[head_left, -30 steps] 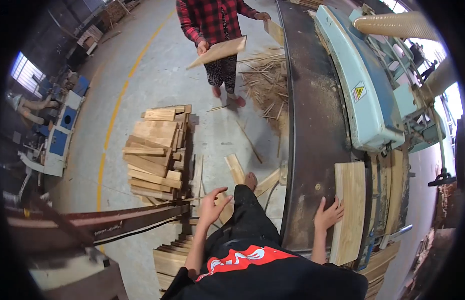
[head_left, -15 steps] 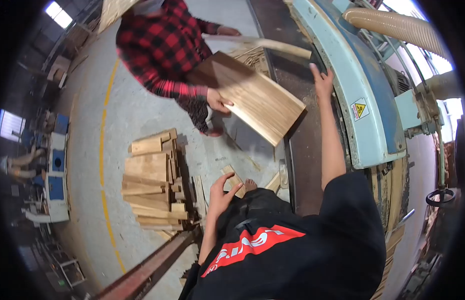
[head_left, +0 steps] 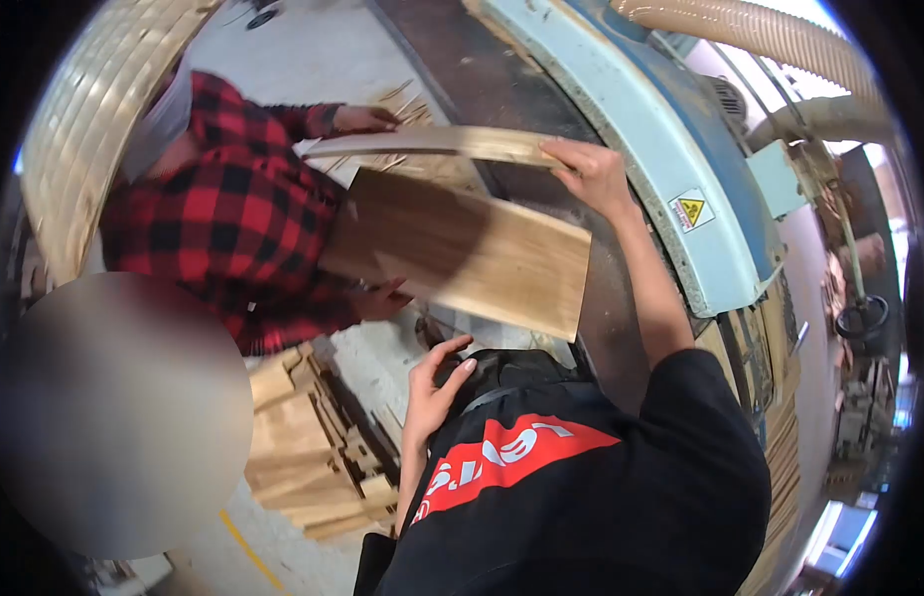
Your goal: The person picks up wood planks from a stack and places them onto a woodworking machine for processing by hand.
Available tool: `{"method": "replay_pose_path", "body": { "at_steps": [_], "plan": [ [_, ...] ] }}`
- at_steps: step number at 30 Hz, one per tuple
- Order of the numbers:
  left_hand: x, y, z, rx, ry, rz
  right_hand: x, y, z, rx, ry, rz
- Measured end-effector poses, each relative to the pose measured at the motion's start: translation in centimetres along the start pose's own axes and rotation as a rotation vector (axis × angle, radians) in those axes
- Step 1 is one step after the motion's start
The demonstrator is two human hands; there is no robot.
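Note:
My right hand (head_left: pixel 591 177) is closed on the near end of a long pale wooden strip (head_left: pixel 452 142). A co-worker's hand (head_left: pixel 367 119) is at the strip's other end. Below the strip, a wide wooden board (head_left: pixel 482 258) is tilted in front of the co-worker, whose other hand (head_left: pixel 382 299) is at its lower edge. My left hand (head_left: pixel 435 389) rests near my waist, thumb and forefinger apart, holding nothing. It touches neither the board nor the strip.
A light-blue machine housing (head_left: pixel 621 129) with a warning sticker stands along the right, beside a dark machine bed (head_left: pixel 626 363). Stacked wood pieces (head_left: pixel 303 447) lie on the floor at lower left. The co-worker's woven hat (head_left: pixel 109 119) and a blurred round patch cover the left.
My right hand has closed on the strip's end. The co-worker has come nearer, and the board has shifted left and down. My view has turned; my left hand stays near my waist.

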State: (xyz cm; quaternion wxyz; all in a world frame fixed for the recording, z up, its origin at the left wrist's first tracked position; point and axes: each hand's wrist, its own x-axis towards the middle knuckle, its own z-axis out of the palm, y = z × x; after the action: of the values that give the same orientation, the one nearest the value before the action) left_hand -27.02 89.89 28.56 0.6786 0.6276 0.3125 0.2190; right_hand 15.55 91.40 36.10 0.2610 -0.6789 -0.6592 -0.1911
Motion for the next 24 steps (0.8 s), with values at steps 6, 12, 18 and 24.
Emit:
{"method": "replay_pose_path", "body": {
  "at_steps": [6,12,18,24],
  "plan": [
    [11.6,7.1,-5.0,0.376,0.084,0.422,2.7,-4.2,-8.2,0.017,-0.043,0.104],
    [22.6,12.3,-5.1,0.807,0.479,1.020,1.7,-7.8,-12.4,0.101,-0.016,0.330],
    [29.7,11.7,-2.2,0.825,0.318,1.289,0.0,-12.0,-15.7,0.059,-0.040,0.658],
    [32.8,10.6,0.5,0.705,0.527,1.577,0.4,-13.6,-16.7,0.070,0.145,0.747]
  ]
}}
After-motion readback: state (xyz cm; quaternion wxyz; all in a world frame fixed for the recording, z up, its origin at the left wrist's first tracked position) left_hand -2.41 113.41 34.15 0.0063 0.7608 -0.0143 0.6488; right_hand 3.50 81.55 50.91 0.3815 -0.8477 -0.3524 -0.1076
